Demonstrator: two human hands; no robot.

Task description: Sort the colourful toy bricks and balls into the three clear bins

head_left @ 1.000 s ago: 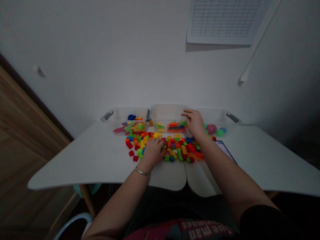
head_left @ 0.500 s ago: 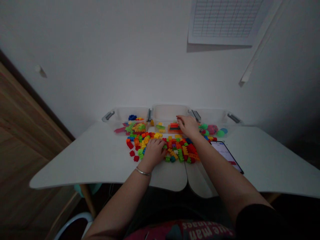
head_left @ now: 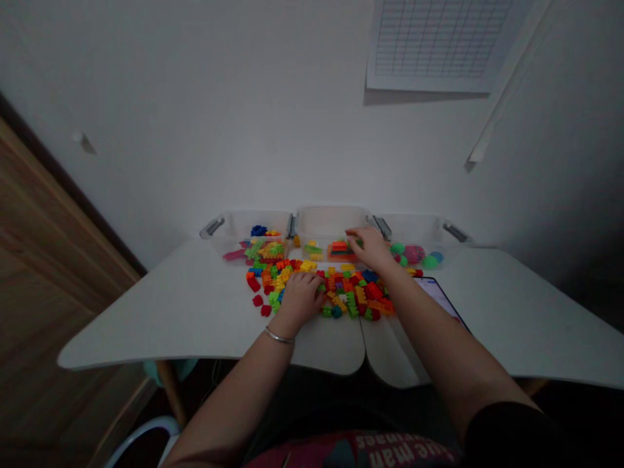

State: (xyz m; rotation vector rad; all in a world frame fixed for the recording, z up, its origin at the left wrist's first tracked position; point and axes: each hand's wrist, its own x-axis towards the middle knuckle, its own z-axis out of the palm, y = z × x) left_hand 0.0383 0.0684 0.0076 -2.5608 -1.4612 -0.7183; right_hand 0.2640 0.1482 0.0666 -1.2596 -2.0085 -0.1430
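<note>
Above the near wall of the middle clear plastic bin (head_left: 331, 213), my right hand (head_left: 373, 248) is held with thumb and fingers apart. A bit of green shows between them; whether it is in the bin behind is unclear. Red, orange and yellow-green toy bricks (head_left: 340, 247) show inside that bin. My left hand (head_left: 301, 299) rests on a pile of mixed toy bricks (head_left: 373, 290), its fingers curled down. At its thumb and fingertips shows a green toy brick (head_left: 321, 287), apparently pinched; the fingers partly hide it.
A left bin (head_left: 234, 219) holds blue, pink, green and yellow pieces; a right bin (head_left: 414, 223) holds green, pink and blue balls. A phone (head_left: 441, 296) lies beside my right forearm. The white table (head_left: 195, 312) meets the wall, with a seam near its middle.
My right hand's thumb and fingers have spread a little wider, and its forearm has shifted slightly right, covering more of the phone. My left hand stays in place.
</note>
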